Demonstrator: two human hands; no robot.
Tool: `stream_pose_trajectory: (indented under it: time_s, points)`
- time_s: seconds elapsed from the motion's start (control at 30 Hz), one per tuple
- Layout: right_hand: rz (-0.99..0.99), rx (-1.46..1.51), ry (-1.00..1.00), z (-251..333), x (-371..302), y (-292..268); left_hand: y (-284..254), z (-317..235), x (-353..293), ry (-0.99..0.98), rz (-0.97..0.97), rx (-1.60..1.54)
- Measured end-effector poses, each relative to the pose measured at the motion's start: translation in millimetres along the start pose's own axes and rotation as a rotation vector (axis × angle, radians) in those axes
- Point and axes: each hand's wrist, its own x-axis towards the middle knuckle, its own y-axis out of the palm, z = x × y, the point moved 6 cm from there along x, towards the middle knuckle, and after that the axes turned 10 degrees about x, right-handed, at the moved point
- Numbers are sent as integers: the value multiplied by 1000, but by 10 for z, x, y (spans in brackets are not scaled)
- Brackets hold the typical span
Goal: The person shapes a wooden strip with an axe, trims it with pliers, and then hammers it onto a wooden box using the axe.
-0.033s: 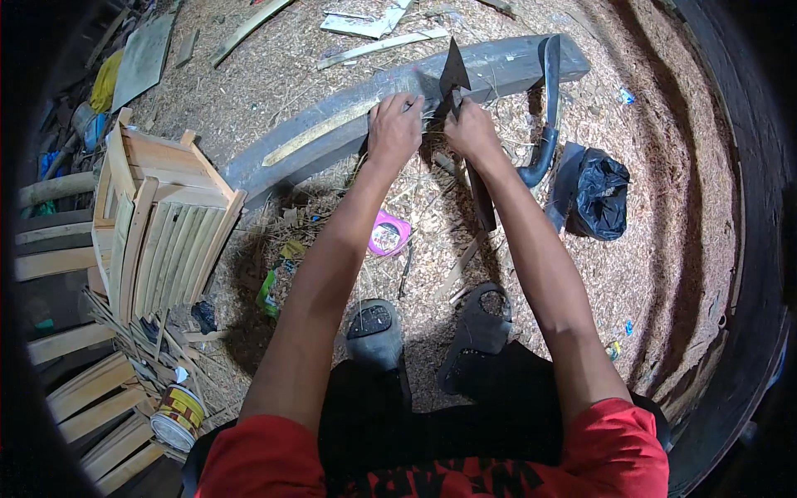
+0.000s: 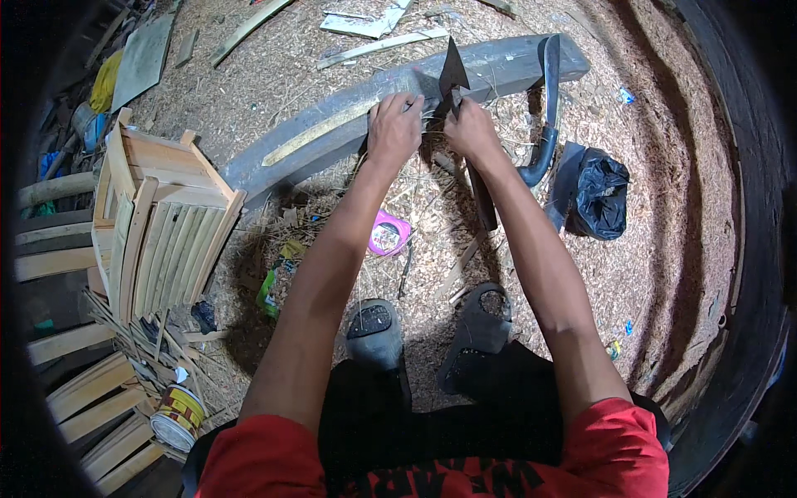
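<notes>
My right hand [image 2: 469,129] is closed round a knife with a dark, broad, pointed blade [image 2: 453,70]. The blade points away from me above a grey wooden beam [image 2: 332,116]; the knife's long dark handle [image 2: 481,197] runs back beneath my right forearm. Left of it, my left hand [image 2: 394,129] rests at the beam's near edge with its fingers curled in. Thin pale strands show near both hands, but what the left fingers hold is too small to make out. A second blade with a bent dark handle [image 2: 544,153] leans at the beam's right end.
A slatted wooden crate [image 2: 174,216] stands at left, above wood strips and a yellow-red tin [image 2: 178,417]. Between my arms lies a pink round-faced object [image 2: 388,233]. A black plastic bag [image 2: 602,195] sits at right. Shavings cover the ground around my sandals [image 2: 375,334].
The knife's blade has tilted very slightly to the left. Both hands stay in nearly the same place.
</notes>
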Motion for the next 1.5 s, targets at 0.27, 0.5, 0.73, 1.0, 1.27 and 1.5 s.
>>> stream_pose_trajectory:
  time_s: [0.27, 0.5, 0.73, 1.0, 1.27, 1.5]
  points:
    - [-26, 42, 20, 95, -89, -34, -2, -43, 28, 40, 78, 97]
    - [-2, 51, -19, 119, -98, 98, 10, -72, 49, 50, 87, 106]
    - [5, 108, 25, 209, -159, 153, 62, -30, 44, 15, 225, 131]
    - [-12, 118, 15, 273, -188, 148, 79, -26, 34, 24, 206, 137]
    - [-7, 123, 48, 326, -205, 115, 26, -27, 50, 20, 94, 195]
    - [90, -4, 40, 336, -82, 65, -40, -12, 9, -9, 65, -22]
